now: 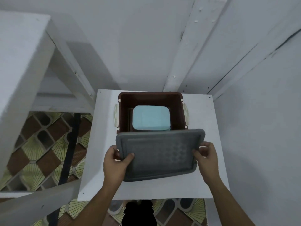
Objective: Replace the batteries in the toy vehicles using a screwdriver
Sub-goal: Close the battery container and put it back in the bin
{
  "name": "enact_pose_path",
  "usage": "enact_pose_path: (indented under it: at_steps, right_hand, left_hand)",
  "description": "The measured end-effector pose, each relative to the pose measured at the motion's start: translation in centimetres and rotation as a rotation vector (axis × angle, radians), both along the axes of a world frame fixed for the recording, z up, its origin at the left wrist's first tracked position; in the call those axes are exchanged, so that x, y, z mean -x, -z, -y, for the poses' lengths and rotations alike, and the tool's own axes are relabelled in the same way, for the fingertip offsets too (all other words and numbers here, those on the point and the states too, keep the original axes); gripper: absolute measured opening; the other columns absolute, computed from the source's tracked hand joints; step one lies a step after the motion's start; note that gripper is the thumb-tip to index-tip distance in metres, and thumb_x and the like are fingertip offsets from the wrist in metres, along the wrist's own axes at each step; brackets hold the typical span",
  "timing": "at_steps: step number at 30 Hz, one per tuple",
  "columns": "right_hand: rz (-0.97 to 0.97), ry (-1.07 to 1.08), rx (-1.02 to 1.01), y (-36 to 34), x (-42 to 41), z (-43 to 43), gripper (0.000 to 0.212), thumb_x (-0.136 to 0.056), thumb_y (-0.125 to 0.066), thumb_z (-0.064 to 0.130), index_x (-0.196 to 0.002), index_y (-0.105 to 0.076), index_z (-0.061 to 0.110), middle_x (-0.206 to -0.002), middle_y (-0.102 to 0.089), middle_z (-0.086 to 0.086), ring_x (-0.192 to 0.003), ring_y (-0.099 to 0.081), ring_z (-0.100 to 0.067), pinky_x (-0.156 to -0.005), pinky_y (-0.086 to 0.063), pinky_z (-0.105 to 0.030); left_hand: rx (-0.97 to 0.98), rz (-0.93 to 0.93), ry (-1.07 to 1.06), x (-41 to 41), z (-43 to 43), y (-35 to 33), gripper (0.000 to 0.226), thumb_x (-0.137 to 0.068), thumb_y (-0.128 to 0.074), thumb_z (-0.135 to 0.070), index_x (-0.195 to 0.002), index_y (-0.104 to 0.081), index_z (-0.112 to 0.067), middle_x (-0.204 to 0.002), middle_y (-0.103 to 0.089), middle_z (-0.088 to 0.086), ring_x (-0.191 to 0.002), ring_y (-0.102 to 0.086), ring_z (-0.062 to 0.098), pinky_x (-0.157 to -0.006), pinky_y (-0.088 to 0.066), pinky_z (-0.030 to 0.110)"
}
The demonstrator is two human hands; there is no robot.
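A brown plastic storage box [125, 110] with pale side latches stands on a small white table [101, 144]. Inside it lies a light blue rounded rectangular container [150, 118]. Both hands hold the box's grey lid [159, 154] above the near part of the box, tilted toward me. My left hand [116, 160] grips the lid's left edge, thumb on top. My right hand [206, 156] grips the right edge. No toy vehicle, battery or screwdriver is in view.
White walls [146, 46] rise behind and to the right of the table. A white wooden frame [24, 62] stands at the left. The floor [40, 152] has a brown and green patterned covering, with a dark pole [70, 144] running across it.
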State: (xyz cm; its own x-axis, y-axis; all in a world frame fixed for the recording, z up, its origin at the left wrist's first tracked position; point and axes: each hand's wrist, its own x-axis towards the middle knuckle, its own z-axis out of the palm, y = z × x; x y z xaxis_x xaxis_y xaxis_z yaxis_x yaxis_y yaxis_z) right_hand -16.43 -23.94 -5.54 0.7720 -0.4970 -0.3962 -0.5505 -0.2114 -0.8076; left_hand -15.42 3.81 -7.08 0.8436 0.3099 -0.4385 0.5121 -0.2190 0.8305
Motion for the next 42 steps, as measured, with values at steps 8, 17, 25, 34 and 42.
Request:
enact_pose_path:
  at_steps: [8,17,25,34,42]
  right_hand:
    - [0.097,-0.126,0.043,-1.3,-10.8,-0.5,0.024,-0.089,-0.067,0.013,-0.109,-0.054,0.02,-0.087,-0.059,-0.003,-0.078,-0.061,-0.02,-0.067,-0.054,-0.033]
    - [-0.041,-0.26,0.168,1.0,-17.4,-0.7,0.036,-0.086,-0.071,0.014,-0.115,-0.051,0.014,-0.085,-0.058,-0.002,-0.072,-0.054,-0.014,-0.063,-0.042,-0.023]
    - [-0.09,-0.271,0.209,1.4,-17.7,-0.4,0.04,-0.085,-0.071,0.012,-0.119,-0.052,0.008,-0.096,-0.057,-0.004,-0.076,-0.055,-0.017,-0.065,-0.043,-0.023]
    - [-0.174,-0.235,0.323,2.5,-16.4,0.4,0.063,-0.077,-0.08,0.034,-0.128,-0.048,0.014,-0.118,-0.053,-0.019,-0.104,-0.053,-0.036,-0.092,-0.049,-0.046]
    - [-0.202,-0.24,0.111,2.2,-16.0,0.3,0.053,-0.086,-0.072,0.018,-0.129,-0.044,0.005,-0.117,-0.057,-0.014,-0.095,-0.055,-0.026,-0.078,-0.045,-0.031]
  left_hand:
    - [-0.075,0.131,-0.007,-11.1,-1.5,-2.8,0.056,-0.073,-0.084,-0.017,-0.117,-0.05,-0.025,-0.095,-0.057,-0.001,-0.082,-0.061,0.016,-0.066,-0.051,0.027]
    - [-0.202,0.027,0.102,-16.7,-0.8,-1.5,0.063,-0.077,-0.081,-0.011,-0.132,-0.052,-0.004,-0.125,-0.063,0.017,-0.106,-0.062,0.035,-0.092,-0.051,0.043]
    - [-0.194,-0.001,0.109,-16.5,-0.9,-1.0,0.06,-0.075,-0.083,-0.012,-0.127,-0.055,-0.006,-0.124,-0.064,0.015,-0.102,-0.063,0.031,-0.091,-0.051,0.042]
    - [-0.285,-0.03,0.013,-15.7,-0.8,0.3,0.084,-0.066,-0.09,-0.028,-0.136,-0.049,-0.008,-0.128,-0.055,0.019,-0.107,-0.057,0.033,-0.091,-0.05,0.044]
    - [-0.289,-0.067,-0.024,-15.6,-0.1,0.6,0.061,-0.074,-0.084,-0.026,-0.122,-0.056,-0.002,-0.118,-0.062,0.017,-0.089,-0.057,0.028,-0.082,-0.051,0.041]
